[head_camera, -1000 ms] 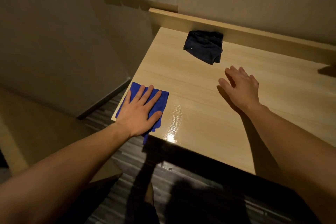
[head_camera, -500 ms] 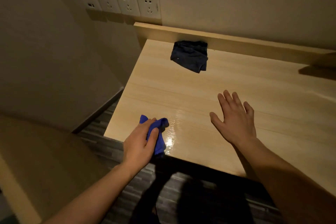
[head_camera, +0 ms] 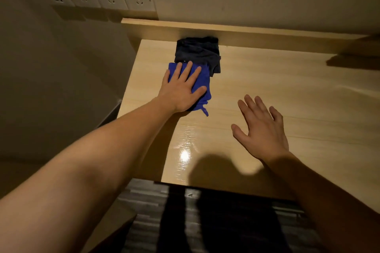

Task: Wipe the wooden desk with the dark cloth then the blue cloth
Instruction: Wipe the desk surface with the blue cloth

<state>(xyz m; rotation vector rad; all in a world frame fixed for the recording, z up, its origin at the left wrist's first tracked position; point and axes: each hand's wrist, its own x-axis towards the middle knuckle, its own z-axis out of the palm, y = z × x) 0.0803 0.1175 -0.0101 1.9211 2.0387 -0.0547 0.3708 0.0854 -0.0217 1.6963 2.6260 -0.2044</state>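
The left hand (head_camera: pixel 182 88) pressed flat on the blue cloth (head_camera: pixel 202 83), touching the dark cloth (head_camera: pixel 197 53) at the desk (head_camera: pixel 267 88) back. The right hand (head_camera: pixel 261 129) hovered open, empty. Blue-cloth wiping seemed underway; next probably a sweep across.

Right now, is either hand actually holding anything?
Neither grips anything. The left hand presses flat on the blue cloth, palm on top; the right hand is open, empty.

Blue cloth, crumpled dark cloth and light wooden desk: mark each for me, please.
blue cloth (head_camera: pixel 203 82), head view, bare fabric right of the fingers.
crumpled dark cloth (head_camera: pixel 197 51), head view, middle of the pile.
light wooden desk (head_camera: pixel 287 88), head view, bare top right of both cloths.
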